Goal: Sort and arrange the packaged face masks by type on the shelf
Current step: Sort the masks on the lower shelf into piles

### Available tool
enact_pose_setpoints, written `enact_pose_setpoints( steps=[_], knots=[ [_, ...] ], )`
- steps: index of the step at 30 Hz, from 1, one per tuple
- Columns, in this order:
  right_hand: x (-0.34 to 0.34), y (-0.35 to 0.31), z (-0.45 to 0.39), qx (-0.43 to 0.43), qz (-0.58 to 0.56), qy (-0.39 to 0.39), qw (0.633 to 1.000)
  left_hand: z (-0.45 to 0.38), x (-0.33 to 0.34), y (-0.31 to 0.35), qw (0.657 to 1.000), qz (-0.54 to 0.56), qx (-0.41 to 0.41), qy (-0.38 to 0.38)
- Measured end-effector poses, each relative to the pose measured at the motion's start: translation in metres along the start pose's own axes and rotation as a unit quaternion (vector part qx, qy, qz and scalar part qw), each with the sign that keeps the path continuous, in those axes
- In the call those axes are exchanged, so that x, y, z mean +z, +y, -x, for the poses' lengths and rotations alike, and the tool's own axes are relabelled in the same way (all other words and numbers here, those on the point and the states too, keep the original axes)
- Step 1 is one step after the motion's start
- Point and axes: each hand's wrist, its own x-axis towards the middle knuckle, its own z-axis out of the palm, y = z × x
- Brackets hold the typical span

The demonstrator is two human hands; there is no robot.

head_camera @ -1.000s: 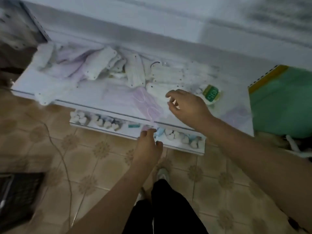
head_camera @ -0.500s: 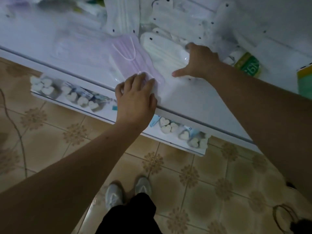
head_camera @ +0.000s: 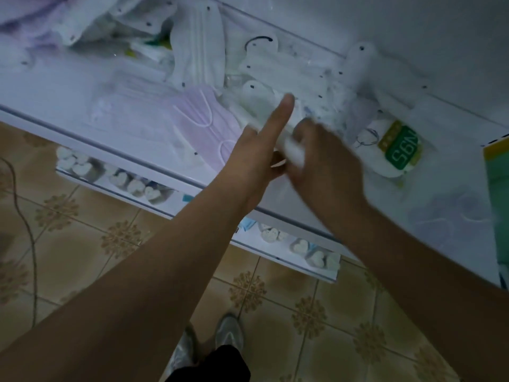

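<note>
Gripping glossy white mask pack [head_camera: 278, 117] near shelf [head_camera: 154, 164] front edge: both left hand [head_camera: 259, 155] and right hand [head_camera: 325, 161] blurred; pack long axis runs front-to-back.

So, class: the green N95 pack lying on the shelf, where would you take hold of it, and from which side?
The N95 pack lies flat, free of the pile. Probably pinch its bare white near edge, coming from the shelf front; other packs crowd its far end.

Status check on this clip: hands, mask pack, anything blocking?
Left hand and right hand both grip a white mask pack over the shelf. Purple masks beside it. Motion blur; nothing blocking.
</note>
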Motion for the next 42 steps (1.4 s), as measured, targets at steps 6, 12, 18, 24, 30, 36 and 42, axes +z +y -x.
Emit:
enact_pose_setpoints(
  steps=[6, 12, 18, 24, 30, 36, 42],
  knots=[
    [0.007, 0.011, 0.032, -0.067, -0.266, -0.054, 0.96, -0.012, -0.037, -0.009, 0.986, 0.01, 0.016, 0.164],
    [0.006, 0.015, 0.005, 0.166, -0.332, -0.113, 0.922, 0.003, -0.05, -0.008, 0.995, 0.053, -0.04, 0.072],
    [0.007, 0.018, -0.019, 0.061, -0.211, -0.067, 0.973, 0.001, -0.046, -0.007, 0.982, -0.003, 0.009, 0.189],
    [0.02, 0.043, -0.102, 0.045, -0.041, -0.022, 0.998, -0.01, -0.048, 0.009, 0.97, -0.019, 0.033, 0.242],
    [0.053, 0.031, -0.137, 0.022, 0.1, -0.055, 0.993, -0.01, -0.055, 0.003, 0.972, 0.0, 0.027, 0.234],
    [0.02, 0.03, -0.133, 0.098, -0.159, 0.183, 0.965, -0.005, -0.061, 0.0, 0.971, 0.023, 0.025, 0.237],
    [-0.008, -0.005, -0.104, 0.123, -0.366, 0.099, 0.917, 0.006, -0.056, 0.013, 0.992, 0.078, 0.03, 0.095]
  ],
)
